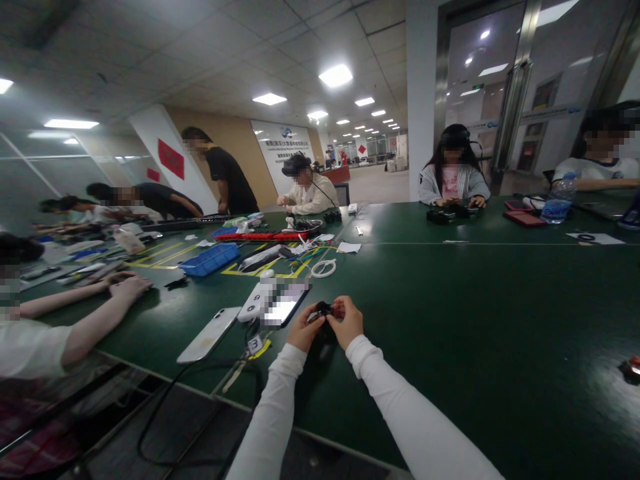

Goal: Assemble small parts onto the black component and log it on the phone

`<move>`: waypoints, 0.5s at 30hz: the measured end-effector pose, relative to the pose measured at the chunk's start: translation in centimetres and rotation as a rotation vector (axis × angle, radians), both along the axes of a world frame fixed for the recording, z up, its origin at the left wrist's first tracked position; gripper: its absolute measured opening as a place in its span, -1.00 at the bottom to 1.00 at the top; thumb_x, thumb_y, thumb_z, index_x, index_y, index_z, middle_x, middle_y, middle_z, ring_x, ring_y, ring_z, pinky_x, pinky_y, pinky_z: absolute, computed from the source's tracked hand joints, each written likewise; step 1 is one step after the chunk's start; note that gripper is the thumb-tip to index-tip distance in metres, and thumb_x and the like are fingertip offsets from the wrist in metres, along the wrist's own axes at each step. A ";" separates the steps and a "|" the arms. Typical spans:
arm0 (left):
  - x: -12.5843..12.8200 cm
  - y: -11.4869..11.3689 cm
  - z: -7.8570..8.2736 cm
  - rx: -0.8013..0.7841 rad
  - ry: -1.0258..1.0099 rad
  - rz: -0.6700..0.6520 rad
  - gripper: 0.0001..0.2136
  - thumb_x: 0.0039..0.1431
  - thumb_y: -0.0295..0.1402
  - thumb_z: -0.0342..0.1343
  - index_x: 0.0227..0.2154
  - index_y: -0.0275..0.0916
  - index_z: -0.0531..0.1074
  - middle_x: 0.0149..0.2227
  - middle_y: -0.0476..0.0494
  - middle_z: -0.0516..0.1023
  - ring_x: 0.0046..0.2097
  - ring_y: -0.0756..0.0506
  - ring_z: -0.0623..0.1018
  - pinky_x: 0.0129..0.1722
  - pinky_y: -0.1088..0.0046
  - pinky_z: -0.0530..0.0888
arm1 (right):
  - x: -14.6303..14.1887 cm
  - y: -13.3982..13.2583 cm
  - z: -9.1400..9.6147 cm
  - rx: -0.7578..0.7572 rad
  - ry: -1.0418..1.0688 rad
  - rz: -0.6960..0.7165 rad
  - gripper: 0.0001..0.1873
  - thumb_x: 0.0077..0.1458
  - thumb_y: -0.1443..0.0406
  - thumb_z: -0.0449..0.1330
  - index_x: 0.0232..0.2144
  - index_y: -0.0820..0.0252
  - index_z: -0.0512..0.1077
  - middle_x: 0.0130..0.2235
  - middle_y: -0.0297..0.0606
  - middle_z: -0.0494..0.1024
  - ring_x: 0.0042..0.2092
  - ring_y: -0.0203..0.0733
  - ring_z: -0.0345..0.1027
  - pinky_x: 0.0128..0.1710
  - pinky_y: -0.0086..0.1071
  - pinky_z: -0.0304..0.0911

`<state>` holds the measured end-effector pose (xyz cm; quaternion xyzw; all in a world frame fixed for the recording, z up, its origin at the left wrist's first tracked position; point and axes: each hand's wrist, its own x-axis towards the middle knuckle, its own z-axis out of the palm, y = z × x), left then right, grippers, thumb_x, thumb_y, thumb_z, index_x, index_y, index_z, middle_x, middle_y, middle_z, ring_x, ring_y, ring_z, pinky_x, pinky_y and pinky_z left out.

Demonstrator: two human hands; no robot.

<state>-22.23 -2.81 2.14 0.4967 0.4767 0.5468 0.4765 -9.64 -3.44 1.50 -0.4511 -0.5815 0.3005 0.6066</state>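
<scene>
We note a small black part (324, 307) over the green tabletop (450, 320), just below the middle of the view; clock positions are taken about it, 12 pointing away from the wearer. It is compact, dark and rounded along its upper outline. The left hand (304, 328) and right hand (349, 321) are close together, thumbs and fingertips pinching it from 9 and 3 o'clock.

The fingers cover both its ends and its underside sinks into shadow, so we cannot identify its type. Blurring masks much of the lit phone (286, 313) at 9 o'clock. A red-and-dark item (632, 370) between 3 and 4 is cut off by the right border.

The table's near edge passes under the white sleeves (277, 400) at 6 o'clock. We find broad green surface from 1 to 4 o'clock. Room is tighter elsewhere: a white smartphone (209, 335) between 8 and 9, a blue tray (210, 259) at 10, a white cable coil (324, 269) at 12.
</scene>
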 end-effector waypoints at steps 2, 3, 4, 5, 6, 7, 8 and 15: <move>0.2 -0.2 0.4 0.013 -0.012 -0.005 -0.51 -0.38 -0.34 0.26 -0.25 -0.31 0.35 -0.31 -0.17 0.46 -0.29 -0.08 0.45 -0.27 0.38 0.39 | 0.0 0.1 -0.1 0.007 0.009 -0.018 -0.73 -0.20 0.43 0.11 -0.34 0.19 0.26 -0.37 -0.34 0.39 -0.39 -0.33 0.33 -0.36 -0.48 0.30; 0.2 -0.2 0.5 0.024 -0.019 -0.003 -0.52 -0.39 -0.35 0.26 -0.26 -0.31 0.35 -0.30 -0.16 0.46 -0.28 -0.07 0.45 -0.25 0.36 0.38 | 0.0 0.1 -0.1 0.011 0.008 -0.025 -0.77 -0.20 0.42 0.11 -0.37 0.20 0.27 -0.37 -0.33 0.39 -0.37 -0.33 0.33 -0.36 -0.49 0.30; 0.3 -0.2 0.5 0.038 -0.024 0.000 -0.52 -0.40 -0.36 0.26 -0.27 -0.31 0.35 -0.29 -0.16 0.45 -0.28 -0.07 0.44 -0.23 0.35 0.38 | 0.0 0.1 -0.1 0.015 0.004 -0.030 -0.82 -0.20 0.42 0.11 -0.41 0.21 0.29 -0.37 -0.32 0.38 -0.36 -0.32 0.33 -0.36 -0.50 0.30; 0.2 -0.2 0.5 0.052 -0.028 0.002 -0.53 -0.41 -0.37 0.26 -0.28 -0.30 0.36 -0.29 -0.15 0.45 -0.27 -0.06 0.44 -0.22 0.34 0.37 | 0.0 0.1 -0.1 0.018 -0.003 -0.032 -0.85 -0.19 0.42 0.11 -0.44 0.21 0.30 -0.37 -0.31 0.38 -0.36 -0.32 0.32 -0.36 -0.50 0.29; 0.2 -0.2 0.5 0.064 -0.028 0.000 -0.53 -0.41 -0.38 0.27 -0.28 -0.30 0.36 -0.28 -0.15 0.45 -0.27 -0.06 0.44 -0.20 0.33 0.37 | 0.1 0.1 -0.1 0.020 -0.010 -0.033 -0.88 -0.18 0.42 0.11 -0.46 0.21 0.31 -0.38 -0.31 0.37 -0.36 -0.32 0.32 -0.36 -0.51 0.29; 0.2 -0.2 0.4 0.071 -0.024 -0.005 -0.53 -0.41 -0.39 0.27 -0.28 -0.30 0.36 -0.28 -0.14 0.45 -0.27 -0.06 0.44 -0.20 0.32 0.36 | 0.2 0.1 -0.1 0.020 -0.018 -0.035 -0.89 -0.18 0.42 0.11 -0.47 0.21 0.32 -0.38 -0.31 0.37 -0.37 -0.32 0.31 -0.36 -0.50 0.29; 0.1 -0.1 0.4 0.073 -0.014 -0.010 -0.53 -0.40 -0.39 0.27 -0.28 -0.30 0.36 -0.27 -0.15 0.45 -0.26 -0.06 0.44 -0.19 0.32 0.36 | 0.2 0.0 -0.1 0.020 -0.027 -0.037 -0.90 -0.17 0.42 0.11 -0.48 0.21 0.33 -0.39 -0.32 0.37 -0.38 -0.32 0.31 -0.37 -0.49 0.29; -0.2 0.0 0.1 0.093 0.044 -0.008 -0.54 -0.38 -0.39 0.26 -0.28 -0.30 0.34 -0.25 -0.18 0.45 -0.20 -0.11 0.43 -0.19 0.28 0.37 | 0.3 -0.1 0.1 0.020 -0.086 -0.051 -0.90 -0.20 0.44 0.10 -0.52 0.19 0.35 -0.44 -0.34 0.36 -0.42 -0.32 0.28 -0.38 -0.47 0.26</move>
